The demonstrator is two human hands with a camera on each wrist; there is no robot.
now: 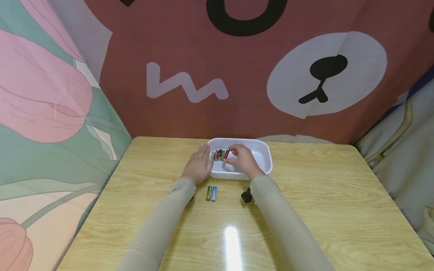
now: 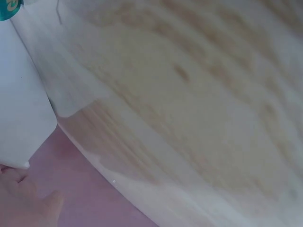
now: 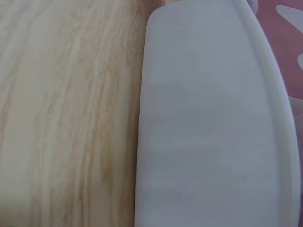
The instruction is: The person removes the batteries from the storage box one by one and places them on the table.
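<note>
A white plastic tray [image 1: 266, 155] sits toward the back of the wooden table. Along its left side several batteries [image 1: 217, 155] of mixed colours stand in a row. My right hand [image 1: 245, 161] reaches over the tray and pinches a dark red battery [image 1: 226, 154] between thumb and fingers, at the row's right end. Fingers extended, my left hand [image 1: 198, 164] rests against the tray's left end, thumb near the row. In the left wrist view, part of the hand [image 2: 26, 201] shows low beside the white tray wall [image 2: 21, 90].
In front of the tray, a green battery [image 1: 209, 193] and a blue battery [image 1: 214, 194] lie side by side on the table [image 1: 305, 210]. A black wrist device [image 1: 246, 195] shows under the right sleeve. A printed curtain [image 1: 190, 116] hangs behind the table's back edge.
</note>
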